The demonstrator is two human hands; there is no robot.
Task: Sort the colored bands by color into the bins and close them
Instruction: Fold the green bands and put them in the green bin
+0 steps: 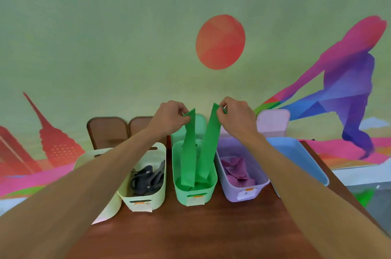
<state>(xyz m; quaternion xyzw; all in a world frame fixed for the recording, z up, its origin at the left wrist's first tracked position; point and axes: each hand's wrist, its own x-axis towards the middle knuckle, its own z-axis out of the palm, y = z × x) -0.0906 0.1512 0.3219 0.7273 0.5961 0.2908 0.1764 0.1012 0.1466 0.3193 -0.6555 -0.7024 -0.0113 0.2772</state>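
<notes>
A long green band (208,144) hangs in a U shape into the green bin (195,193) at the table's middle. My left hand (169,117) pinches one top end of it and my right hand (237,114) pinches the other, both held above the bin's far end. Its low loop rests inside the bin on other green bands. Dark grey bands (148,178) lie in the cream bin (146,199) to the left. Purple-pink bands (238,171) lie in the lilac bin (243,193) to the right. A blue bin (300,157) stands at the far right; my right arm hides its inside.
The bins stand in a row on a dark wooden table (190,231). Lids lean against the painted wall behind them: two brown ones (108,131), a green one (200,121) and a pink one (274,122). A pale lid (108,212) rests beside the cream bin.
</notes>
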